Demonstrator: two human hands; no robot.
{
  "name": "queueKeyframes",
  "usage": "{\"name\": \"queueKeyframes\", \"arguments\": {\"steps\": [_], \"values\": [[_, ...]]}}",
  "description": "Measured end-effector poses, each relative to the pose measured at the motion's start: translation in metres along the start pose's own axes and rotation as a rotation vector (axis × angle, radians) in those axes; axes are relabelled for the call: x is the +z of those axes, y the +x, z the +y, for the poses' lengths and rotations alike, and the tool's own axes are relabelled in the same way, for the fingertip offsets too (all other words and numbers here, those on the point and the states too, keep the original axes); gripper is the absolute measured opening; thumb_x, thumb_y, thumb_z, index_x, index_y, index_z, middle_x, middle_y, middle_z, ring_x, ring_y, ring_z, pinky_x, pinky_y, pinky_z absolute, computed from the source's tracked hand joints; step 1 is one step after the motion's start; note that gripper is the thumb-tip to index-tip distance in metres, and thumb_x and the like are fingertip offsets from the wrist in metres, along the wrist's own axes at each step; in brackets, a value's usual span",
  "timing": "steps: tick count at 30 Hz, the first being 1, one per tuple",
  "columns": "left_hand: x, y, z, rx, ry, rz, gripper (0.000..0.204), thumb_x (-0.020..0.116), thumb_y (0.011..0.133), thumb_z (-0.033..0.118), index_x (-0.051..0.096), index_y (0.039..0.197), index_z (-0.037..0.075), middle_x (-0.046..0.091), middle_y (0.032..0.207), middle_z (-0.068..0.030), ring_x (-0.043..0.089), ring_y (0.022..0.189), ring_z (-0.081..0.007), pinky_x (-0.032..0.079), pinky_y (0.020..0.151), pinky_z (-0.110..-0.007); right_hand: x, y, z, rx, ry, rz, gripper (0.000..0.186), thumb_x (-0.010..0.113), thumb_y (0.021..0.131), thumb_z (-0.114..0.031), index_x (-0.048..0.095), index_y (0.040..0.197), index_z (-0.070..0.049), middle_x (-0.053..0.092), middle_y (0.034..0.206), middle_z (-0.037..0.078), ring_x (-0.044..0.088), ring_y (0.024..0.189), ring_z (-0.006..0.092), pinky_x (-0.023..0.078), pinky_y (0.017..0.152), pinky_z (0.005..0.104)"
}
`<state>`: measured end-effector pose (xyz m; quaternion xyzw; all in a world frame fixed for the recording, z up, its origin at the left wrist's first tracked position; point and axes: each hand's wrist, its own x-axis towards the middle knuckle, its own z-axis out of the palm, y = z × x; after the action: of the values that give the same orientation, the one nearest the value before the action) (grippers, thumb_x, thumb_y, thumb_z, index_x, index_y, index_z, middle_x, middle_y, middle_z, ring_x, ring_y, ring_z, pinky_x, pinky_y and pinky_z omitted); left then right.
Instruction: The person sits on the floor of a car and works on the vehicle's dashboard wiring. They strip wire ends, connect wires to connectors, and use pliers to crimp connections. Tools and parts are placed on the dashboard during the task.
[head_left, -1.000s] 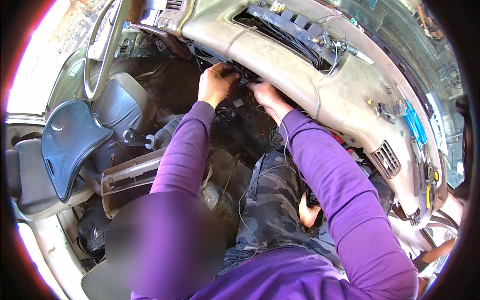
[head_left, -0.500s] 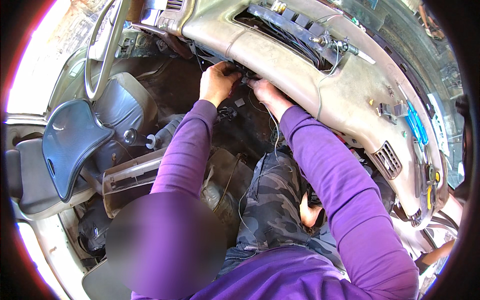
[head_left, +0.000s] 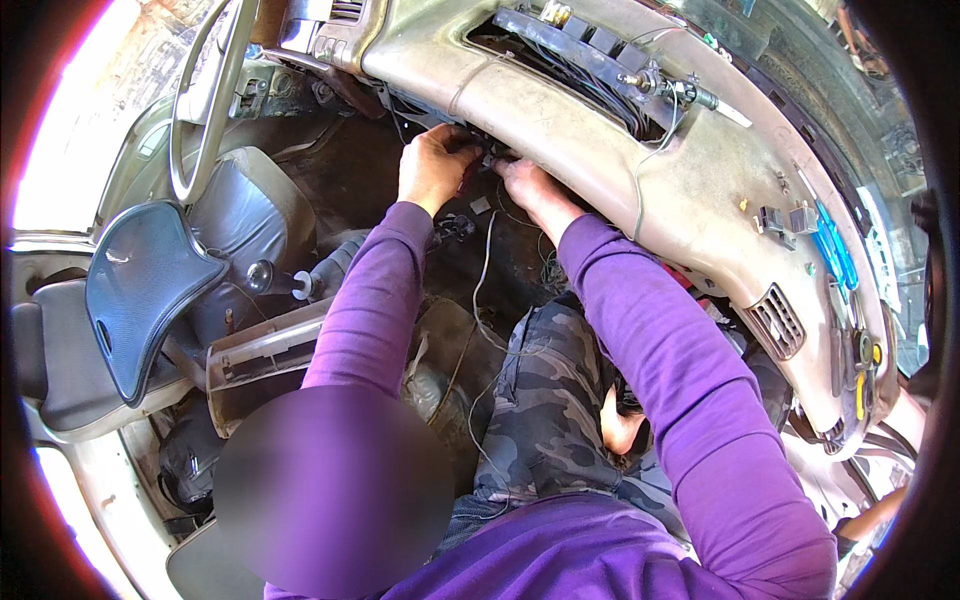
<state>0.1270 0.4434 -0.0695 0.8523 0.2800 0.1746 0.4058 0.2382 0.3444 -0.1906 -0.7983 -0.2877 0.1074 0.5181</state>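
Observation:
Both of my hands work close together below the lower edge of a beige vehicle dashboard. My left hand is closed, thumb and fingers pinched toward a small dark piece in the gap between the hands. From the other side my right hand reaches to the same spot, its fingers also closed. What either hand grips is too small and shaded to name. A thin pale wire rises in a curve below the hands and runs down over my camouflage trousers.
A dashboard opening holds dark wires and a loose switch bar. Blue-handled tools, small relays and an air vent are at right. A steering wheel, gear lever and seats are at left.
The thin wire has swung left, from hanging beneath my right hand to a loose curve over the dark floor. My hands stay almost in place.

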Motion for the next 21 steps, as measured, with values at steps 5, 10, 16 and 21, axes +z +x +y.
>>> {"name": "queueKeyframes", "arguments": {"steps": [5, 10, 16, 21], "values": [[0.004, 0.002, 0.007, -0.004, 0.005, -0.010, 0.031, 0.082, 0.082, 0.017, 0.076, 0.107, -0.001, 0.079, 0.100, -0.0164, 0.076, 0.088, -0.0224, 0.056, 0.080, -0.033, -0.005, 0.002, 0.005, 0.035, 0.032, 0.034, 0.032, 0.072, 0.092, -0.010, 0.068, 0.121, 0.003, 0.071, 0.120, 0.018, 0.064, 0.114, 0.0273, 0.047, 0.102, 0.0403], [0.004, 0.000, 0.003, 0.044, 0.031, 0.024, 0.032, 0.082, 0.082, 0.017, 0.076, 0.107, -0.001, 0.079, 0.098, -0.0165, 0.076, 0.088, -0.0223, 0.056, 0.079, -0.033, -0.005, -0.002, -0.009, 0.084, 0.138, 0.043, 0.032, 0.074, 0.091, -0.012, 0.069, 0.120, 0.002, 0.072, 0.118, 0.018, 0.064, 0.113, 0.0275, 0.047, 0.101, 0.0398], [0.004, 0.000, 0.005, -0.005, -0.030, 0.001, 0.032, 0.082, 0.082, 0.018, 0.076, 0.107, -0.001, 0.078, 0.098, -0.0170, 0.076, 0.087, -0.0227, 0.056, 0.079, -0.034, -0.012, -0.003, -0.016, 0.086, 0.096, 0.021, 0.034, 0.076, 0.089, -0.013, 0.069, 0.119, 0.002, 0.072, 0.115, 0.016, 0.064, 0.110, 0.0278, 0.047, 0.100, 0.0397], [0.005, 0.000, 0.009, -0.009, -0.026, 0.004, 0.033, 0.083, 0.082, 0.019, 0.076, 0.106, -0.002, 0.078, 0.096, -0.0172, 0.076, 0.086, -0.0226, 0.056, 0.078, -0.035, -0.013, -0.003, -0.012, 0.068, 0.107, 0.025, 0.034, 0.077, 0.088, -0.013, 0.070, 0.117, 0.002, 0.072, 0.114, 0.017, 0.065, 0.111, 0.0291, 0.047, 0.100, 0.0402]]}}
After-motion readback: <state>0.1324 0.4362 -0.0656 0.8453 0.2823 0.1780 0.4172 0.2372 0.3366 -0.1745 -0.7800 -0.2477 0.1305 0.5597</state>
